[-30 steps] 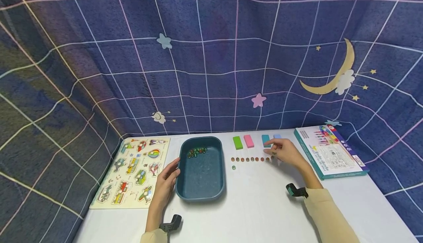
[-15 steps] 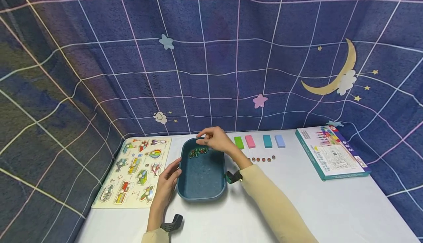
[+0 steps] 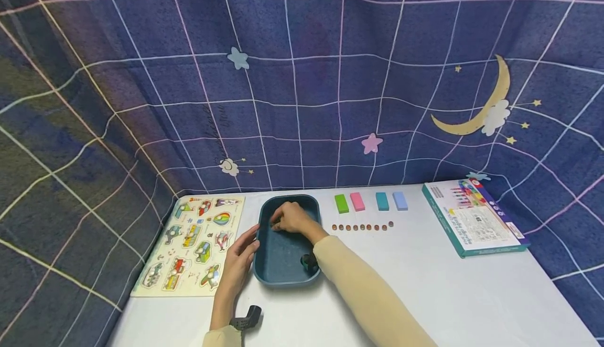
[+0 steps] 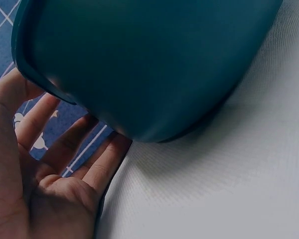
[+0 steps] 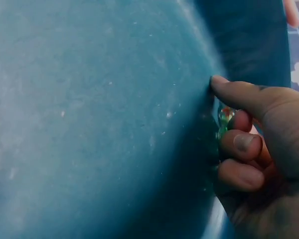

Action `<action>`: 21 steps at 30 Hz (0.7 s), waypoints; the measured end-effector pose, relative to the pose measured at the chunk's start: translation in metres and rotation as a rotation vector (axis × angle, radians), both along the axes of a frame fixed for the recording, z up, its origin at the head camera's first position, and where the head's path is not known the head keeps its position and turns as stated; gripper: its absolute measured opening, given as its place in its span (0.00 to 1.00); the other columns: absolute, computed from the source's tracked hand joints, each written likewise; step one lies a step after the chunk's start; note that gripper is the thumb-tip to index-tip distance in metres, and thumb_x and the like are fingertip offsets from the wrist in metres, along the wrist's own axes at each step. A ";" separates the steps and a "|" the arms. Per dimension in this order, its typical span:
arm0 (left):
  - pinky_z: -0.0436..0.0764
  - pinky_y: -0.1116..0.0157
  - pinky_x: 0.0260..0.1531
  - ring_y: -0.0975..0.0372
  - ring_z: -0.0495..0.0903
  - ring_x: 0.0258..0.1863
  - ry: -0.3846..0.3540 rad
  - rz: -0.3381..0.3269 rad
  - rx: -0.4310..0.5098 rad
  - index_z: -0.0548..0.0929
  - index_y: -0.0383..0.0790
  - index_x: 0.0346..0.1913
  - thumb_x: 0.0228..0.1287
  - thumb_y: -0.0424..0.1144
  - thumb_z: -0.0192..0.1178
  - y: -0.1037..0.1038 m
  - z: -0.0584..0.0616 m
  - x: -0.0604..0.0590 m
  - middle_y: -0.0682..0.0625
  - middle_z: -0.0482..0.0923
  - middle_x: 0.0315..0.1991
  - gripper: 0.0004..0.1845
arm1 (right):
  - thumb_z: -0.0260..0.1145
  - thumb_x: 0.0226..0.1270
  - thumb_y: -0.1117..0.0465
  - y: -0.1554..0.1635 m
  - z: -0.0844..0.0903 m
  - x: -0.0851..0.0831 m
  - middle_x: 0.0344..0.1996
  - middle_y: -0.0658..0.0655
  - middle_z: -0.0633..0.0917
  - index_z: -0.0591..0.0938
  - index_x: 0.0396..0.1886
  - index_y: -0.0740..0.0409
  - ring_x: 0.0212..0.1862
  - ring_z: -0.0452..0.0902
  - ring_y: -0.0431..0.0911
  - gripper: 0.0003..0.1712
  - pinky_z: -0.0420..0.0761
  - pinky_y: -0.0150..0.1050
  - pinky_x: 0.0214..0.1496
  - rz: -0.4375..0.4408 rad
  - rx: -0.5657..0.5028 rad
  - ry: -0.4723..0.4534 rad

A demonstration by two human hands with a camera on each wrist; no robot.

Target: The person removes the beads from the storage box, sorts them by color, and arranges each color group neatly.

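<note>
A dark teal plastic basin point(image 3: 283, 263) stands on the white table. Along its left outer side lies my left hand point(image 3: 238, 258); the left wrist view shows the fingers point(image 4: 105, 162) spread against the wall, not wrapped round it. My right hand point(image 3: 292, 218) is down inside the basin near the back left. In the right wrist view, its thumb extends apart from the bent fingers, with green and red glass marbles point(image 5: 224, 119) by the fingertips. The fingers hide most of that pile. To the basin's right runs a line of small reddish marbles point(image 3: 362, 227).
Behind the line stand a green block point(image 3: 342, 204), a pink block point(image 3: 357, 202), a teal block point(image 3: 382, 201) and a light blue block point(image 3: 400, 201). A boxed set point(image 3: 474, 218) lies at the right, a picture puzzle board point(image 3: 189, 247) at the left.
My right hand has travelled left from the marble line, over the basin's back edge, then down into the basin. My left hand has kept its place.
</note>
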State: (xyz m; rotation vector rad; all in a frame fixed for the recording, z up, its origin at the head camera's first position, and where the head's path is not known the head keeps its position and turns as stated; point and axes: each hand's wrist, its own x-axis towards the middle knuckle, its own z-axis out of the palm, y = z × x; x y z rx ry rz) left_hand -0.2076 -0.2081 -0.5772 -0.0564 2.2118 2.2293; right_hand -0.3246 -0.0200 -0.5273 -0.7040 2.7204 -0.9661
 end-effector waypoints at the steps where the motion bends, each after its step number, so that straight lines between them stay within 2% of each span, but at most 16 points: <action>1: 0.78 0.78 0.62 0.73 0.77 0.66 0.001 0.001 -0.002 0.75 0.45 0.75 0.77 0.39 0.60 -0.001 0.000 0.000 0.44 0.72 0.77 0.26 | 0.82 0.61 0.56 -0.001 0.000 0.000 0.39 0.49 0.95 0.95 0.41 0.48 0.38 0.84 0.40 0.09 0.83 0.32 0.43 0.007 0.014 0.007; 5: 0.78 0.78 0.62 0.74 0.77 0.65 -0.008 0.003 -0.003 0.75 0.45 0.75 0.77 0.38 0.60 -0.001 0.000 -0.001 0.45 0.72 0.77 0.26 | 0.80 0.63 0.55 0.002 0.009 0.000 0.32 0.49 0.94 0.95 0.40 0.48 0.30 0.79 0.36 0.07 0.79 0.29 0.38 0.031 -0.007 0.018; 10: 0.77 0.78 0.62 0.70 0.75 0.68 -0.026 0.006 0.002 0.75 0.45 0.76 0.77 0.38 0.60 0.001 -0.001 -0.001 0.44 0.71 0.78 0.27 | 0.77 0.68 0.56 0.034 0.037 0.001 0.20 0.57 0.87 0.93 0.46 0.55 0.19 0.69 0.35 0.11 0.70 0.28 0.26 0.071 -0.162 0.001; 13: 0.77 0.79 0.62 0.71 0.76 0.67 -0.037 0.015 -0.003 0.75 0.46 0.76 0.77 0.38 0.60 0.001 -0.001 0.000 0.45 0.72 0.78 0.27 | 0.76 0.69 0.55 0.074 0.053 0.005 0.16 0.53 0.80 0.93 0.47 0.55 0.20 0.65 0.37 0.12 0.66 0.30 0.26 0.045 -0.228 0.023; 16: 0.77 0.79 0.62 0.74 0.76 0.65 -0.042 0.021 -0.014 0.76 0.47 0.75 0.76 0.39 0.61 0.001 -0.001 0.001 0.46 0.72 0.77 0.27 | 0.76 0.69 0.55 0.127 0.059 0.014 0.18 0.49 0.78 0.92 0.47 0.55 0.23 0.65 0.39 0.12 0.67 0.32 0.29 -0.036 -0.262 0.039; 18: 0.77 0.80 0.62 0.75 0.76 0.65 -0.040 0.024 -0.030 0.76 0.48 0.75 0.76 0.40 0.61 0.001 0.000 0.001 0.46 0.72 0.77 0.26 | 0.76 0.69 0.57 0.165 0.054 0.021 0.20 0.47 0.78 0.92 0.48 0.57 0.25 0.67 0.39 0.12 0.69 0.32 0.32 -0.106 -0.272 0.046; 21: 0.76 0.80 0.62 0.77 0.76 0.65 -0.035 0.025 -0.050 0.76 0.49 0.75 0.76 0.40 0.61 0.001 0.002 0.000 0.47 0.73 0.77 0.26 | 0.75 0.69 0.59 0.222 0.036 0.032 0.22 0.49 0.79 0.91 0.49 0.59 0.24 0.69 0.39 0.13 0.71 0.32 0.28 -0.214 -0.272 0.032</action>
